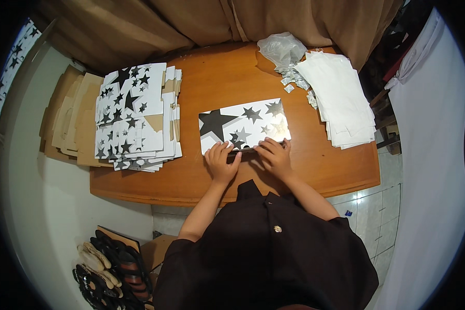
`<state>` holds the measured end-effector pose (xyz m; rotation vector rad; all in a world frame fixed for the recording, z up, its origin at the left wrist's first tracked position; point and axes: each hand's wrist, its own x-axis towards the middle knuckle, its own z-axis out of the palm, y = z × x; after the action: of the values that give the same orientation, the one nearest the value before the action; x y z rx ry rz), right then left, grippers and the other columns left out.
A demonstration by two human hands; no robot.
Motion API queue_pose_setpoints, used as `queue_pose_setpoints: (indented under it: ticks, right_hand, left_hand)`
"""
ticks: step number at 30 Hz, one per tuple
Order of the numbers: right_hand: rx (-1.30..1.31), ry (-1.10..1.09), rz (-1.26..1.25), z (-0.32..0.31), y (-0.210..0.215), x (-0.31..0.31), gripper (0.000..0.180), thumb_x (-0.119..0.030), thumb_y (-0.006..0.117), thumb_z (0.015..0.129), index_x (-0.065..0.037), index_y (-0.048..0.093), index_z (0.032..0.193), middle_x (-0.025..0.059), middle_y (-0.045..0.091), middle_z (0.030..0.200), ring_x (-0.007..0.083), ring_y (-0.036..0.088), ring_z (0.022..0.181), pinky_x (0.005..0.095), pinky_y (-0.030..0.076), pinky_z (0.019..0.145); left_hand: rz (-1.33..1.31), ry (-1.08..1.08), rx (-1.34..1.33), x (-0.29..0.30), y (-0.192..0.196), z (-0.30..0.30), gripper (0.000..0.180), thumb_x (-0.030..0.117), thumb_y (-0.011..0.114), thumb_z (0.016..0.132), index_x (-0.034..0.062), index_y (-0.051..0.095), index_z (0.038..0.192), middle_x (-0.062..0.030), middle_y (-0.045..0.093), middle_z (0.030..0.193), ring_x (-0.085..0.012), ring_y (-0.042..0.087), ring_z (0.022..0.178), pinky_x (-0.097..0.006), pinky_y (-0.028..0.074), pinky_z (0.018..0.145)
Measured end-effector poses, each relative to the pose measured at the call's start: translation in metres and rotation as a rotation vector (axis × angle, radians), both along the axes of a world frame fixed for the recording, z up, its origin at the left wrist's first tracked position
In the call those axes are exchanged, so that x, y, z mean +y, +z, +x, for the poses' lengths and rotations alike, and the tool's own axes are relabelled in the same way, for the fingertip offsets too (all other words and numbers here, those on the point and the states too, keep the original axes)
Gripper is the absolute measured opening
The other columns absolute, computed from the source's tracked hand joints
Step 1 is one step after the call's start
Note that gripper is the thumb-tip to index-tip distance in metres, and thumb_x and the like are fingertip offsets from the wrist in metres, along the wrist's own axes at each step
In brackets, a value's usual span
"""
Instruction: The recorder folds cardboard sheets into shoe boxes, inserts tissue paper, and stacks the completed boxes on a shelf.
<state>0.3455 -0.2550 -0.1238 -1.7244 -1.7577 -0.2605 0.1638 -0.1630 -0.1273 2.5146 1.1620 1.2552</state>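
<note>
Wood tabletop (315, 173) is filling the room's middle. Near side: L hand (222, 164) & R hand (276, 161) are resting fingers on the near edge of a star-print box (250, 121), mid-table; L thumb's standing apart, clamping can't tell, undersides hidden. Step's prob. squaring that edge, next move calling for even pressure, both sides. Farther: star-print cardboard (155, 95) is lying stacked left, white paper (341, 101) right, plastic bag (282, 50) far right, curtain (165, 23) hanging behind.

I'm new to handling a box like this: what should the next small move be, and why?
Probably press down gently on the near edge of the star-patterned box: the left hand and right hand both rest there, and a dark gap seems to show between them, so that edge may not be fully closed.
</note>
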Motion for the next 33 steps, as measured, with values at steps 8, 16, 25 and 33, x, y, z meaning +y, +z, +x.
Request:
queue_pose_setpoints:
  ticks: [8,16,25,33]
  right_hand:
    - [-0.051,0.066,0.146,-0.005,-0.006,0.014,0.027,-0.023,0.070,0.071,-0.023,0.066,0.098,-0.0070,0.061,0.100,0.0152,0.054,0.098,0.0499,0.026,0.091]
    - [-0.044,0.074,0.151,-0.007,-0.005,0.015,0.024,-0.021,0.068,0.073,-0.023,0.066,0.096,-0.0062,0.061,0.100,0.0163,0.055,0.098,0.0504,0.027,0.091]
    - [-0.057,0.078,0.124,-0.007,-0.006,0.013,0.022,-0.016,0.063,0.073,-0.024,0.066,0.094,-0.0059,0.061,0.101,0.0170,0.055,0.099,0.0516,0.028,0.092]
    - [-0.044,0.054,0.120,-0.011,-0.001,0.018,0.023,-0.017,0.064,0.073,-0.022,0.065,0.095,-0.0046,0.060,0.103,0.0169,0.054,0.099,0.0501,0.027,0.094]
  left_hand:
    - [-0.007,-0.001,-0.062,0.002,0.007,0.005,0.026,0.025,0.075,0.068,0.0102,0.064,0.086,-0.0047,0.061,0.096,-0.0247,0.053,0.101,-0.038,0.032,0.088]
    - [-0.047,0.031,-0.065,-0.001,0.011,0.011,0.024,0.027,0.073,0.070,0.0140,0.069,0.090,-0.0039,0.056,0.103,-0.0240,0.047,0.102,-0.038,0.028,0.090]
    - [-0.036,-0.012,-0.016,0.001,0.004,0.006,0.023,0.030,0.071,0.073,0.0174,0.071,0.092,-0.0031,0.055,0.103,-0.0238,0.046,0.104,-0.039,0.026,0.091]
    - [-0.036,0.003,-0.016,0.002,-0.003,0.008,0.025,0.033,0.072,0.071,0.0188,0.070,0.091,-0.0012,0.055,0.105,-0.0232,0.045,0.105,-0.040,0.025,0.091]
